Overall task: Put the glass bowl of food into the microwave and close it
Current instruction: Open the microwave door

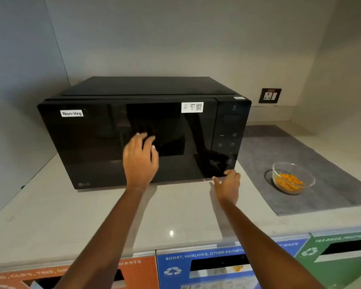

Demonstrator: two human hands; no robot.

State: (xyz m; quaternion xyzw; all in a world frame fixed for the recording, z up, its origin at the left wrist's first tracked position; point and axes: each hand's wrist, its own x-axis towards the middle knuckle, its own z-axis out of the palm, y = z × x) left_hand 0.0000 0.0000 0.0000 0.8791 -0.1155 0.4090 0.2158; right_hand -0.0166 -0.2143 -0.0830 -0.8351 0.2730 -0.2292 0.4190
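While only the head view is given, a pale, smooth stone-like surface [71, 215] is seen set into a recess of plain grey walls, with a wall socket [269, 95] mounted on the back wall to the right. A boxy black microwave [104, 142] with a glossy door is stood on the surface, its door shut; a white "Non-Veg" label [72, 113] and a small QR sticker [192, 107] are stuck on the door. A grey, felt-like mat [300, 147] is laid on the surface to the right of the microwave, and the glass bowl [293, 177], round and clear with orange food pieces in it, is stood on this mat, well apart from both hands.

The left hand [140, 159] is held with fingers spread at the middle of the door; whether the glass is actually touched cannot be told. The right hand [227, 184] is held loosely spread at the lower right corner of the microwave, fingertips at the bottom edge of the control panel, nothing pinched.

Control panel markings are too faint to be read. Along the bottom edge, orange, blue and green recycling bin lids [206, 265] are cut off by the frame, their printed words only partly legible.
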